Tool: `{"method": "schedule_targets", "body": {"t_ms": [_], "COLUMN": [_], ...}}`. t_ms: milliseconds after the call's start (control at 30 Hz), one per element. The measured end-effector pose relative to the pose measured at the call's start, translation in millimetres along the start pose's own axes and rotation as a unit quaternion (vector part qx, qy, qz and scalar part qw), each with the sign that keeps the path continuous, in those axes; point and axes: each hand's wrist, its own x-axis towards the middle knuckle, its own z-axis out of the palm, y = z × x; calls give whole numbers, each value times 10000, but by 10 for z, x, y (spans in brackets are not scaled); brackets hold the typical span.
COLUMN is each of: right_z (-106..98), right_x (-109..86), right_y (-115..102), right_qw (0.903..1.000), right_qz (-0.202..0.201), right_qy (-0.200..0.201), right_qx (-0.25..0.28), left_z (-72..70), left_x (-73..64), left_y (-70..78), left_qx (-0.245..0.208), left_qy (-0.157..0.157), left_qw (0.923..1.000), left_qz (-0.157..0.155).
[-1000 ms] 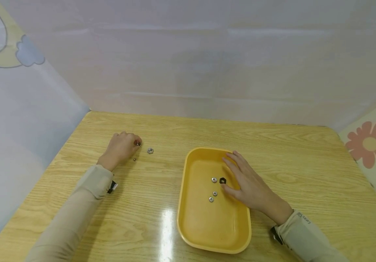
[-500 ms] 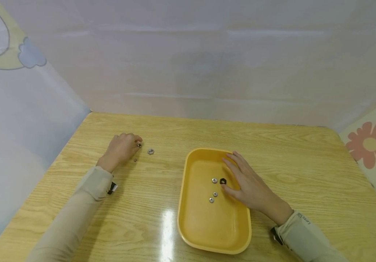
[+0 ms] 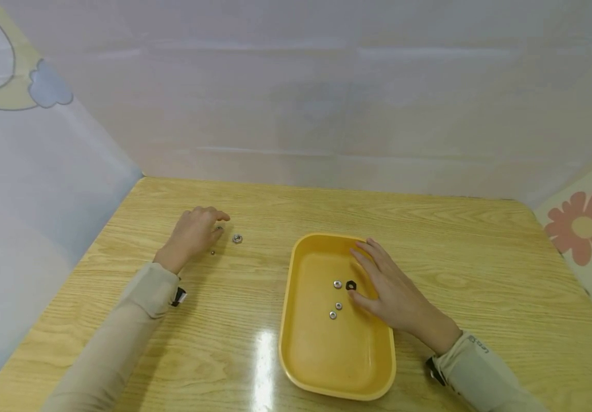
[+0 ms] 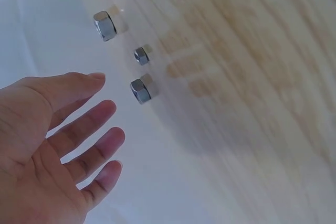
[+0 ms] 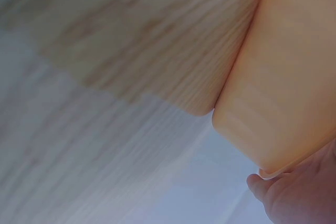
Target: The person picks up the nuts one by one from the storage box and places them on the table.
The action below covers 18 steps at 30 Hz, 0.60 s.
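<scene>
My left hand (image 3: 193, 234) hovers at the table's far left, thumb and fingers spread apart and holding nothing. In the left wrist view, a silver hex nut (image 4: 140, 91) stands on the table just off the fingertips. A smaller nut (image 4: 140, 56) and a larger nut (image 4: 105, 25) are close by. The head view partly hides the nearest nut (image 3: 220, 228) behind the hand. My right hand (image 3: 394, 292) rests over the right rim of a yellow tray (image 3: 287, 320), fingers fairly straight. Near its thumb lies a black nut (image 3: 351, 285), beside silver nuts (image 3: 338, 284) inside the tray.
The wood-grain table (image 3: 456, 246) extends around the tray. A pale wall covering (image 3: 327, 114) rises behind it, with printed side panels left and right. Bright light reflects off the table left of the tray.
My left thumb and index finger have moved apart, and the nut between them remains on the table. The right hand and tray have stayed put.
</scene>
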Motion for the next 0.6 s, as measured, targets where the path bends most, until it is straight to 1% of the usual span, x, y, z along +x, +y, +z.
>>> {"method": "schedule_targets", "body": {"t_ms": [167, 367, 600], "right_z": [4, 3, -2], "right_x": [1, -1, 3], "right_y": [-1, -5, -12], "right_qw": [10000, 10000, 10000], "right_qz": [-25, -21, -23], "right_qy": [18, 15, 21], "right_qx": [-2, -30, -31], "left_z": [-21, -58, -109], "left_x": [-13, -18, -22], "left_y": [74, 172, 307], "left_qx": [-11, -87, -51], "left_qy": [152, 228, 387], "left_qw": [9997, 9994, 9979], "left_qz": [169, 253, 511]}}
